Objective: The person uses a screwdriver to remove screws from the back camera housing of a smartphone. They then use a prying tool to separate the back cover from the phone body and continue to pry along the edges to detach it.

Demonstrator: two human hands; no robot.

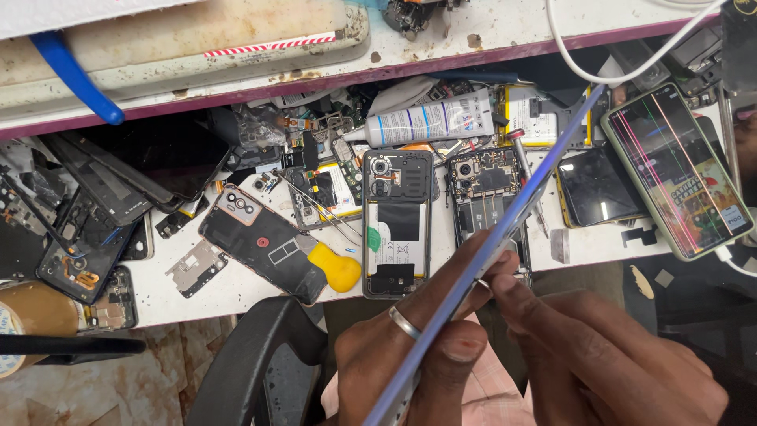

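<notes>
My left hand [410,331], with a silver ring on one finger, grips a thin phone [520,197] held edge-on, its lilac-blue side running from bottom centre up to the upper right. My right hand [599,355] pinches at the phone's edge close to the left thumb, fingertips touching the frame. Whether a small tool sits between those fingertips I cannot tell. Just beyond the hands, on the white bench [236,288], lie two opened phones with bare boards: one [397,225] with a white battery, one [485,189] partly hidden behind the held phone.
A lit phone [682,170] with a streaked screen lies at right on a white cable. A glue tube [430,122], tweezers [331,213], a black back cover [264,252] with a yellow pick [339,268], and several dismantled frames crowd the bench. A black chair arm [244,355] is below left.
</notes>
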